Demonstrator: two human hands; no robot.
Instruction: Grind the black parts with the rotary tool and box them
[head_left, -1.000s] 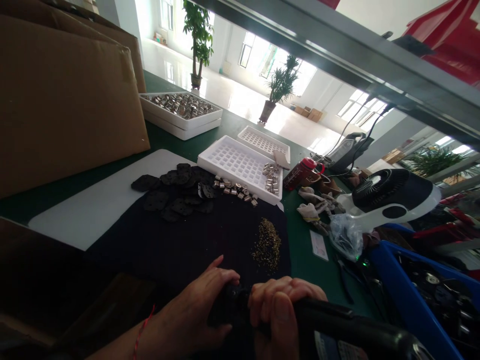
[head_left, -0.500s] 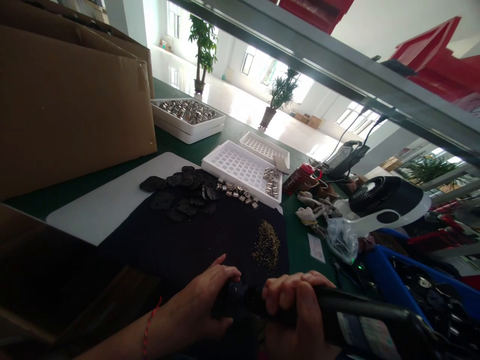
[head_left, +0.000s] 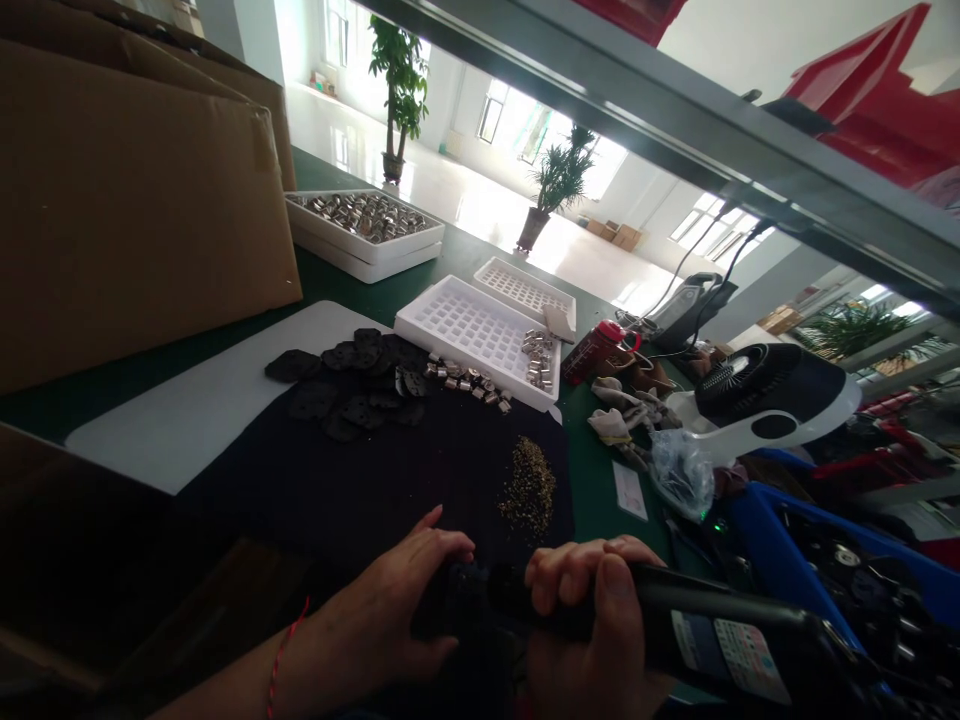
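My right hand (head_left: 592, 610) is wrapped round a black electric screwdriver (head_left: 712, 620) with labels on its side. The tool lies nearly level, its front end pointing at my left hand (head_left: 409, 590). Thumb and fingers of my left hand curve round a small dark part (head_left: 465, 580), whose shape is lost in shadow. The tool's tip is close to that part; I cannot tell whether they touch. Beyond my hands, a heap of tiny brass-coloured screws (head_left: 531, 485) rests on a dark cloth (head_left: 420, 480). Black flat plates (head_left: 360, 385) and small shiny metal pieces (head_left: 469, 380) lie behind.
A white gridded tray (head_left: 465, 325) holds more metal pieces; another tray (head_left: 364, 255) at the back is full of them. A cardboard box (head_left: 142, 200) stands left. Right are a red bottle (head_left: 596, 350), a fan (head_left: 772, 400) and a blue bin (head_left: 772, 550). A shelf beam (head_left: 637, 100) crosses overhead.
The view has shifted slightly, so the bench things sit a little further left. Both hands keep their grips, with the screwdriver still pointed at the dark part.
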